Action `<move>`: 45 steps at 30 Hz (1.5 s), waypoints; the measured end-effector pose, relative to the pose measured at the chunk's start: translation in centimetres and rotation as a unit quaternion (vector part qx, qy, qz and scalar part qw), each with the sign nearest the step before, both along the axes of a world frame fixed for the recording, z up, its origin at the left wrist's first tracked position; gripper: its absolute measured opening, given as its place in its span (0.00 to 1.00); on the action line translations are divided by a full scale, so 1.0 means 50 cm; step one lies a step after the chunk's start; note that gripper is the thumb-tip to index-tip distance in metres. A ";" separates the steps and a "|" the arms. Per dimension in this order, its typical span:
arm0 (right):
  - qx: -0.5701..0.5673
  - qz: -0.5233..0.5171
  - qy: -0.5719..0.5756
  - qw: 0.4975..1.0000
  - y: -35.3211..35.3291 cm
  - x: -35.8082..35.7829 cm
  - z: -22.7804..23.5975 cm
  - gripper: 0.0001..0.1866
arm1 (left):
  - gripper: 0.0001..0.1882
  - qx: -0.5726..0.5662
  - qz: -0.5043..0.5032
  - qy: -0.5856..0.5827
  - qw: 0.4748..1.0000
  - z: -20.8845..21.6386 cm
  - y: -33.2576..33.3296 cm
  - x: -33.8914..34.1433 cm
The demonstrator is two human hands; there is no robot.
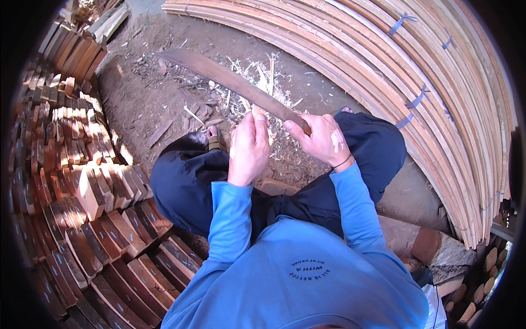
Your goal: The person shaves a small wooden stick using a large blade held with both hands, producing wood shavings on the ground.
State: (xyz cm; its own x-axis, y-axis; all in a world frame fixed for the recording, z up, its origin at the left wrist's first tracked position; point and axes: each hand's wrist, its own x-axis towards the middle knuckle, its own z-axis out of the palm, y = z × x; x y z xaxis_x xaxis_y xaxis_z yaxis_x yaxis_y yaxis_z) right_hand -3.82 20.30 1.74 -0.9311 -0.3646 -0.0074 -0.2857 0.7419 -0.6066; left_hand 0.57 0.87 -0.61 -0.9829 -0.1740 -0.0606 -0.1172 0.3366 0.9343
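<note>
My right hand (326,140) is closed round the near end of a machete (241,86), whose long brown blade slants away to the far left. Beside it, my left hand (250,143) is closed on a thin pale piece of wood (246,104); only its far tip shows past the fingers. The blade passes just beyond the left fingertips, over this tip, and whether the two touch I cannot tell. Below both hands, pale wood shavings (279,129) lie scattered on the dirt ground.
Stacks of short wooden boards (104,192) line the left side. Long planks (329,41) tied with blue strips curve along the far right. My bent legs (186,175) frame the work area, a sandalled foot (216,140) between. A wood chip (160,132) lies farther left.
</note>
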 end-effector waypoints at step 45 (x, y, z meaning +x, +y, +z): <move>-0.065 -0.107 -0.019 0.992 0.008 -0.113 0.003 0.37 | 0.15 0.144 -0.012 -0.056 0.988 0.015 -0.001 -0.003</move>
